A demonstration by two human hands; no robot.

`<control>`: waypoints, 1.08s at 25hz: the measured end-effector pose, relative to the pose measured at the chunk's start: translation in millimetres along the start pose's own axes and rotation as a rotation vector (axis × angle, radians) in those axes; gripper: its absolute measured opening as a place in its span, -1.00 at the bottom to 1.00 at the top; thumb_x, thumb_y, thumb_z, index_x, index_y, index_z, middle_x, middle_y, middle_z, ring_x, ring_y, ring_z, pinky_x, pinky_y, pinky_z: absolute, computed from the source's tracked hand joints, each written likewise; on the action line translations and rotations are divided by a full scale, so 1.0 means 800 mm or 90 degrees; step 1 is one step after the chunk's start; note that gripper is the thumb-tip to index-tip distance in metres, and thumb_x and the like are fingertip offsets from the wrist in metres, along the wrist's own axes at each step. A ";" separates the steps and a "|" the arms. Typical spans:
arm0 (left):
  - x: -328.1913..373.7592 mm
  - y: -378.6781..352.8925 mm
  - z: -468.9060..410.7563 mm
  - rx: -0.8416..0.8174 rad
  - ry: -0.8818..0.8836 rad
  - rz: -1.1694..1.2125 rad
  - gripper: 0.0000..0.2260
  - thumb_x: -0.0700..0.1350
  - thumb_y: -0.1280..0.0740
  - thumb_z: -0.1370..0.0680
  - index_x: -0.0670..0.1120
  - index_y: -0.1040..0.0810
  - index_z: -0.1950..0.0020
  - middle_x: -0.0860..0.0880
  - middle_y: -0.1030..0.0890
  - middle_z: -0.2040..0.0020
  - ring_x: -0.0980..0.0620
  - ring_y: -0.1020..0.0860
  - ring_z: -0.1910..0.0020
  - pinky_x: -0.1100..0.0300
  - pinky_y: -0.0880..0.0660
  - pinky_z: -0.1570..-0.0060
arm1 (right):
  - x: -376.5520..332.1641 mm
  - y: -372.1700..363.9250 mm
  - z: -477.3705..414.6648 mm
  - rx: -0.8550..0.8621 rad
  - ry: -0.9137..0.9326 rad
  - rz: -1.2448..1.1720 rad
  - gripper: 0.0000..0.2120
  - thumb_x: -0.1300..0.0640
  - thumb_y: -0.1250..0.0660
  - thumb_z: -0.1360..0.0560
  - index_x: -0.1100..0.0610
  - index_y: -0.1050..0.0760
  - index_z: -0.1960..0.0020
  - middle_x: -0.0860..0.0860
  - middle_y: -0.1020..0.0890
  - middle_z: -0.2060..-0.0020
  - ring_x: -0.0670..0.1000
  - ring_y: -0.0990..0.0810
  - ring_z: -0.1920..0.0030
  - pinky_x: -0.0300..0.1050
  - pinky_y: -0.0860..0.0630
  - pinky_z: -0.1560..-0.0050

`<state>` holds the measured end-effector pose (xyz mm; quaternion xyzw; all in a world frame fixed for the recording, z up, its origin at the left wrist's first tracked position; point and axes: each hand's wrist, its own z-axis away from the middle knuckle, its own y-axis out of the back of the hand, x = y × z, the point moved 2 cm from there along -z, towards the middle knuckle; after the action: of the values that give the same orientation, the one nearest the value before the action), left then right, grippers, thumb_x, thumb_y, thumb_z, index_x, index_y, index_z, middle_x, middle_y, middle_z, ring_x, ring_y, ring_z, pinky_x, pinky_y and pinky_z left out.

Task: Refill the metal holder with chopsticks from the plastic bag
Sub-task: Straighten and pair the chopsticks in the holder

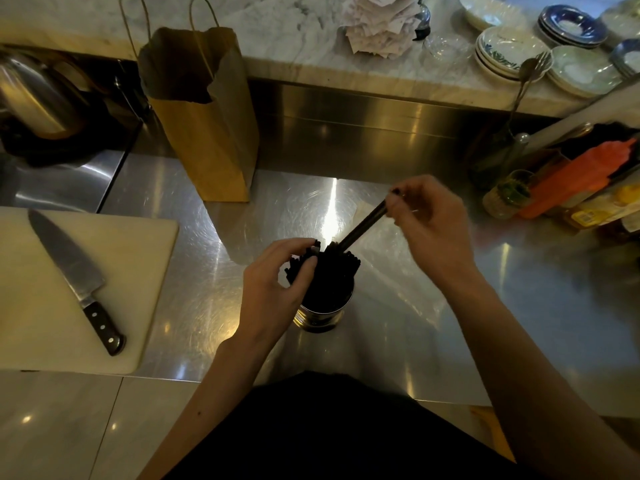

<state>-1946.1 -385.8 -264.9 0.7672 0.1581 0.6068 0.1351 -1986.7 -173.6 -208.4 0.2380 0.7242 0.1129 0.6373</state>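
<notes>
Right hand (429, 220): we are seeing it clamped, thumb and fingers pinching the upper end of the held chopsticks (362, 228); we are not resolving how many sticks.
Held chopsticks: we are recording them slanting down from the right hand toward the left hand, with their lower ends entering the top of the bundle.
Left hand (277, 282): we are noting it gripping, its fingers curling round the tops of the standing bundle (329, 268).
Standing bundle: we are logging dark chopsticks packed upright, sitting between the two hands and nearer the left.
Metal holder (323, 311): we are finding it directly below the left hand's fingers, upright, holding the bundle and standing on the steel counter (398, 323).
Paper bag (207, 116): we are seeing it standing open, well beyond the left hand.
Cutting board (114, 306): we are placing it well outside the left hand, with a knife (76, 278) lying flat on it.
Orange squeeze bottle (575, 181): we are spotting it lying tilted, outside the right hand.
Stacked plates (509, 51): we are seeing them far beyond the right hand, on the raised ledge.
</notes>
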 end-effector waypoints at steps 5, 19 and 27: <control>0.011 0.000 -0.015 -0.015 0.131 0.104 -0.71 -0.13 -0.42 -0.51 -0.01 -0.54 -0.22 0.06 -0.64 -0.11 0.15 -0.61 -0.08 0.21 -0.56 -0.14 | 0.005 0.044 0.000 0.106 -0.086 -0.185 -0.92 0.25 -0.29 -0.56 0.16 -0.51 -0.04 0.01 -0.62 0.14 -0.08 -0.65 0.13 -0.21 -0.60 0.08; 0.046 -0.021 -0.023 -0.044 0.350 0.631 -0.55 -0.05 -0.32 -0.47 -0.14 -0.44 -0.34 -0.11 -0.64 -0.19 -0.03 -0.60 -0.21 0.14 -0.54 -0.18 | 0.030 -0.032 0.058 0.177 -0.291 -0.591 -0.94 0.32 -0.25 -0.57 0.26 -0.49 0.01 0.03 -0.65 0.21 -0.03 -0.66 0.12 -0.14 -0.58 -0.02; 0.048 0.011 -0.029 0.002 0.176 0.366 -0.73 -0.03 -0.24 -0.58 -0.23 -0.57 -0.03 -0.13 -0.70 0.05 -0.07 -0.68 -0.02 0.03 -0.59 -0.08 | 0.043 -0.044 0.075 -0.049 -0.305 -0.433 -0.92 0.31 -0.28 -0.55 0.27 -0.53 -0.01 0.20 -0.66 0.13 0.11 -0.67 0.11 -0.01 -0.62 -0.01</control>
<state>-1960.0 -377.8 -221.9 0.6911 -0.0473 0.7182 -0.0660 -1937.8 -195.7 -264.8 -0.0193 0.5878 -0.1356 0.7973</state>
